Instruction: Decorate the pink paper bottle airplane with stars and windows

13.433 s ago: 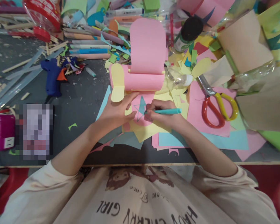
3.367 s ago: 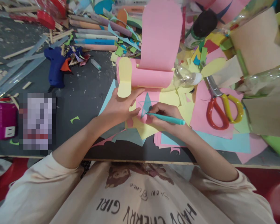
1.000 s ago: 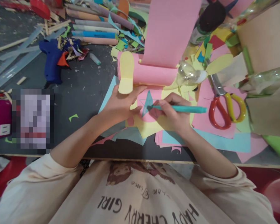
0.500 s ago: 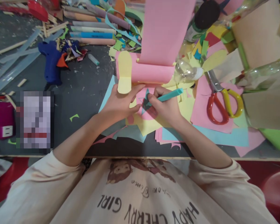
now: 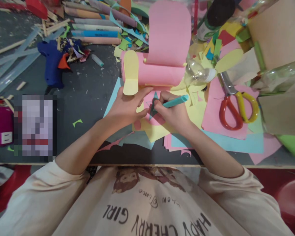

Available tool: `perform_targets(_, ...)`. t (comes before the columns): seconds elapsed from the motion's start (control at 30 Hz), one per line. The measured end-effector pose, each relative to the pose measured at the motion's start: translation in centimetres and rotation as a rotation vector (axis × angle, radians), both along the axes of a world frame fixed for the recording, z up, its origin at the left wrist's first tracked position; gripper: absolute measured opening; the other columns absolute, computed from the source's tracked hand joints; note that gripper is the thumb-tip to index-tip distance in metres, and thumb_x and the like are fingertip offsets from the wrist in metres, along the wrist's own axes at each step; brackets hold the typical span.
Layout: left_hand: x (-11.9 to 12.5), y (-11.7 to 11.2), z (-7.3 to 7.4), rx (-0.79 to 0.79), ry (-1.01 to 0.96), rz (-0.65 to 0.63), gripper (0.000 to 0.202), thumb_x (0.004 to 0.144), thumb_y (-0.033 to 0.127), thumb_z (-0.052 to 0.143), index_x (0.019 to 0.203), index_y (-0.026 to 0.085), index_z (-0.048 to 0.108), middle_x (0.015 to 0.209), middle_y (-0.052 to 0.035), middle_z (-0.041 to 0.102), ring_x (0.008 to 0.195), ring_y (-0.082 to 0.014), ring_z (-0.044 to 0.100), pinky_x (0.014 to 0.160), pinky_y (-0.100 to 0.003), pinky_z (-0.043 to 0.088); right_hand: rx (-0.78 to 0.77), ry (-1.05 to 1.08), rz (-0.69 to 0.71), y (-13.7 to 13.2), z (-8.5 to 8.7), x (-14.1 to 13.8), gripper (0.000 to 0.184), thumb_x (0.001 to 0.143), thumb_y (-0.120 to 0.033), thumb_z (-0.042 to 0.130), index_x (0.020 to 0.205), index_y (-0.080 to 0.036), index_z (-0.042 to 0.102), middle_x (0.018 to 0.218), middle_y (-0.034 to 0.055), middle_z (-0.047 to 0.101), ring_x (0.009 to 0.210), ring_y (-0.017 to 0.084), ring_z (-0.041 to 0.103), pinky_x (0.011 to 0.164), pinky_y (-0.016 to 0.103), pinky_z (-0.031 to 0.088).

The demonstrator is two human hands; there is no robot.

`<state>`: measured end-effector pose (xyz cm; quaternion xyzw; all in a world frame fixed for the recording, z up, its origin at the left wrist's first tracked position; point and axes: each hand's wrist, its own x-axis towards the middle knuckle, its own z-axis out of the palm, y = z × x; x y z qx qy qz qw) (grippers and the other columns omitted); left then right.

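A teal marker is gripped in my right hand, its tip down on a pink paper piece. On that piece a teal star is partly coloured in; one point shows only an outline. My left hand lies to the left with thumb and forefinger spread, resting on the paper's edge. Just beyond my hands sits a pink paper construction with a tall rounded flap and a yellow paper strip on its left side. Yellow paper lies under the pink piece.
Scissors with red and yellow handles lie at right on pink paper. A blue glue gun is at left, near several markers. A clear plastic bottle lies beside the construction. Paper scraps and a dark-lidded jar crowd the back right.
The marker's back end has shifted slightly left and down, with my right hand still around it. The construction's tall flap now shows its rounded top. My left hand stays in place.
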<state>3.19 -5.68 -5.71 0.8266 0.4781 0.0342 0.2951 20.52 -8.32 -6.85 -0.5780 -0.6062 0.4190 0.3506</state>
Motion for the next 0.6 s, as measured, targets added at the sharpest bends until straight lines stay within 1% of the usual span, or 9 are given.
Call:
perform_targets(0.1, 0.01, -0.09, 0.03, -0.004, 0.011, 0.010, 0.059, 0.092, 0.026, 0.060, 0.149, 0.027, 0.047, 0.093, 0.0001, 0.061, 0.094, -0.0210, 0.061, 0.098, -0.033, 0.044, 0.028, -0.038, 0.015, -0.11, -0.10, -0.03, 0.039, 0.075, -0.009, 0.055, 0.058, -0.025, 0.025, 0.051, -0.0089, 0.029, 0.051, 0.007, 0.027, 0.052, 0.027, 0.022)
perform_targets(0.17, 0.08, -0.07, 0.13, -0.013, 0.020, 0.013, 0.059, 0.092, 0.027, 0.059, 0.150, 0.027, 0.046, 0.093, 0.0000, 0.061, 0.095, -0.0215, 0.061, 0.099, -0.034, 0.044, 0.043, -0.029, 0.005, -0.23, -0.16, -0.08, 0.036, 0.078, -0.011, 0.054, 0.059, -0.025, 0.026, 0.052, -0.0085, 0.029, 0.052, 0.008, 0.027, 0.052, 0.027, 0.022)
perform_targets(0.23, 0.17, 0.00, 0.23, -0.019, 0.029, 0.012, 0.060, 0.092, 0.027, 0.059, 0.150, 0.027, 0.046, 0.093, -0.0004, 0.062, 0.096, -0.0225, 0.061, 0.101, -0.036, 0.044, 0.056, -0.011, 0.009, -0.33, -0.23, -0.13, 0.034, 0.080, -0.014, 0.052, 0.061, -0.025, 0.027, 0.052, -0.0080, 0.030, 0.053, 0.008, 0.027, 0.052, 0.027, 0.022)
perform_targets(0.33, 0.21, 0.12, 0.26, -0.020, 0.048, 0.003, 0.060, 0.091, 0.028, 0.061, 0.149, 0.027, 0.047, 0.090, -0.0007, 0.062, 0.097, -0.0245, 0.061, 0.105, -0.042, 0.041, 0.058, -0.037, 0.029, -0.38, -0.33, -0.15, 0.035, 0.078, -0.012, 0.053, 0.060, -0.025, 0.026, 0.052, -0.0084, 0.029, 0.052, 0.008, 0.023, 0.052, 0.027, 0.020)
perform_targets(0.4, 0.19, 0.15, 0.18, -0.016, 0.053, 0.001, 0.059, 0.090, 0.028, 0.061, 0.148, 0.027, 0.048, 0.089, -0.0010, 0.062, 0.098, -0.0251, 0.061, 0.106, -0.044, 0.041, 0.046, -0.044, 0.032, -0.35, -0.35, -0.12, 0.035, 0.077, -0.012, 0.053, 0.060, -0.025, 0.025, 0.052, -0.0086, 0.029, 0.052, 0.008, 0.023, 0.052, 0.027, 0.020)
perform_targets(0.5, 0.13, 0.11, 0.08, -0.026, 0.040, 0.011, 0.061, 0.091, 0.028, 0.060, 0.150, 0.027, 0.046, 0.093, -0.0015, 0.061, 0.098, -0.0241, 0.061, 0.104, -0.041, 0.042, 0.036, -0.011, 0.043, -0.28, -0.24, -0.05, 0.034, 0.078, -0.012, 0.052, 0.061, -0.025, 0.027, 0.052, -0.0082, 0.032, 0.052, 0.008, 0.028, 0.052, 0.026, 0.021)
perform_targets(0.6, 0.08, 0.03, 0.16, -0.026, 0.040, 0.014, 0.062, 0.090, 0.026, 0.061, 0.150, 0.027, 0.046, 0.093, -0.0012, 0.061, 0.097, -0.0236, 0.060, 0.102, -0.040, 0.044, 0.033, -0.032, 0.065, -0.17, -0.05, -0.02, 0.036, 0.074, -0.009, 0.054, 0.059, -0.025, 0.026, 0.051, -0.0091, 0.029, 0.050, 0.007, 0.025, 0.051, 0.027, 0.019)
